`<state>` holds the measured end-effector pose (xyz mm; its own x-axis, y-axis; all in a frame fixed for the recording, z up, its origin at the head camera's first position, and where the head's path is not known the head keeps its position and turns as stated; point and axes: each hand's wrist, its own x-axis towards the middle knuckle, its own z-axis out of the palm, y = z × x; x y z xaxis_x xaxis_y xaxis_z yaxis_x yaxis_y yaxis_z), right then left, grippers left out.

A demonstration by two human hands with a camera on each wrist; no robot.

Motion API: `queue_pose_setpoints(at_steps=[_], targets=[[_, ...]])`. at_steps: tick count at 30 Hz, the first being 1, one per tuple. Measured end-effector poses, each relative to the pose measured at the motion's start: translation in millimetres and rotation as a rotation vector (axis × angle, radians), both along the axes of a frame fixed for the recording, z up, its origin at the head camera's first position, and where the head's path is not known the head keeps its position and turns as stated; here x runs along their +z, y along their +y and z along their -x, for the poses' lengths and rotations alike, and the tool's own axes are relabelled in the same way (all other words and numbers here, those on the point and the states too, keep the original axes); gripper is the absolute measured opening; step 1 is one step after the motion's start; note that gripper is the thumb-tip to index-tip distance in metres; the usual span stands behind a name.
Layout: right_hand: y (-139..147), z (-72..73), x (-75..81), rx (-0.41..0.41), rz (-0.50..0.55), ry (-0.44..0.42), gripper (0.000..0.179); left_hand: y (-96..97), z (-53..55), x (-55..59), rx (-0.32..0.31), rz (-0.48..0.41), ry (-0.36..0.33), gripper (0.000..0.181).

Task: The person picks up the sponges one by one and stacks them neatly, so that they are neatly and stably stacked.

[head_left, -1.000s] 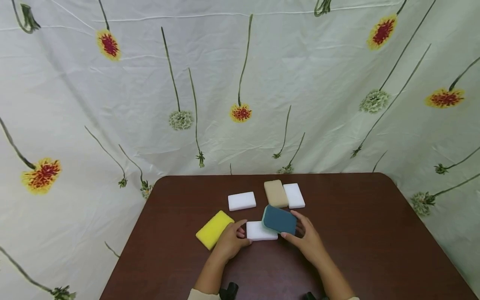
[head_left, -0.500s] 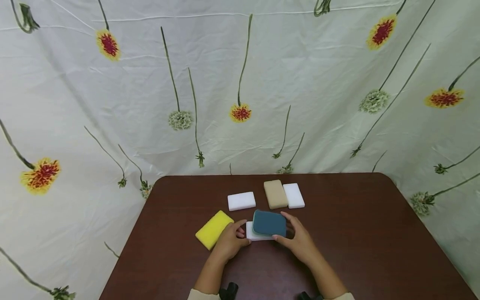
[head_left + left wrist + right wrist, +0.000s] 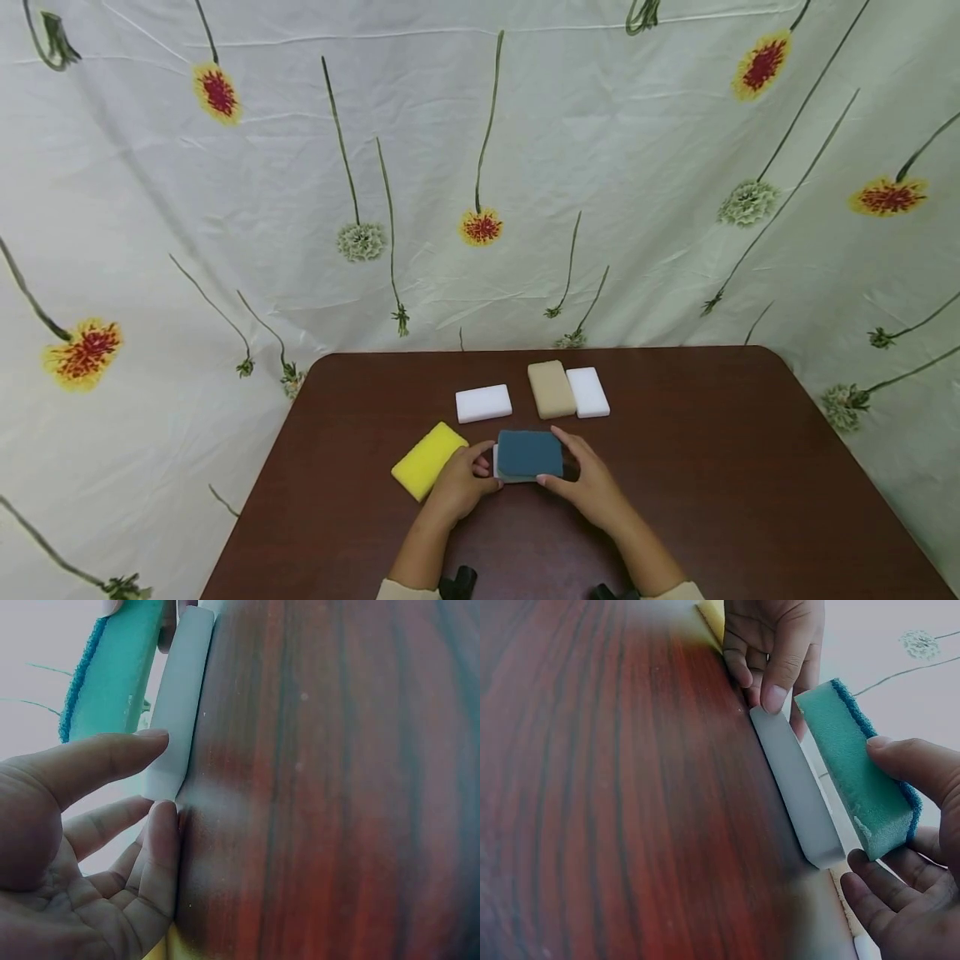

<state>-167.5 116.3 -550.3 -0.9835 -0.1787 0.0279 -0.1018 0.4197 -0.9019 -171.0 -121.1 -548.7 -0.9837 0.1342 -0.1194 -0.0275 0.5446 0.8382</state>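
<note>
A scouring sponge with a dark blue scrub face point(image 3: 529, 453) and a green foam body point(image 3: 855, 761) hangs just above a white sponge block point(image 3: 795, 784). My right hand point(image 3: 588, 483) pinches its right end between thumb and fingers. In the right wrist view a narrow gap separates the two sponges. The white block lies flat on the table, mostly covered from above in the head view. My left hand point(image 3: 459, 483) holds its left end, thumb point(image 3: 127, 757) on the near side and fingers around the corner. Beside the left hand lies a yellow sponge point(image 3: 426, 458).
Farther back on the dark brown table point(image 3: 712, 467) lie another white block point(image 3: 483, 403), a beige sponge point(image 3: 551, 389) and a third white block point(image 3: 588, 392) touching it. A flower-print cloth point(image 3: 420, 167) hangs behind the table.
My right hand has moved left with the scouring sponge, which has turned level and now covers most of the white block. My left hand has stayed in place.
</note>
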Motion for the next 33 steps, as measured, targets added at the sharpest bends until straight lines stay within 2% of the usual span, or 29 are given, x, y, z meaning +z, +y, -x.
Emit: queue_pose_setpoints(at_steps=[6, 20, 24, 33], targets=[[-2.5, 1.0, -2.6, 0.016, 0.010, -0.003, 0.083, 0.1, -0.3, -1.6, -0.001, -0.002, -0.001, 0.064], [-3.1, 3.6, -1.5, 0.033, -0.070, 0.017, 0.083, 0.1, -0.3, -0.7, 0.002, 0.000, 0.003, 0.064], [-2.9, 5.6, -1.7, 0.036, -0.072, 0.001, 0.083, 0.1, 0.2, 0.0, -0.005, -0.004, 0.008, 0.065], [-2.2, 9.0, -3.9, 0.059, -0.091, 0.025, 0.082, 0.3, 0.7, -0.4, -0.008, -0.007, 0.002, 0.066]])
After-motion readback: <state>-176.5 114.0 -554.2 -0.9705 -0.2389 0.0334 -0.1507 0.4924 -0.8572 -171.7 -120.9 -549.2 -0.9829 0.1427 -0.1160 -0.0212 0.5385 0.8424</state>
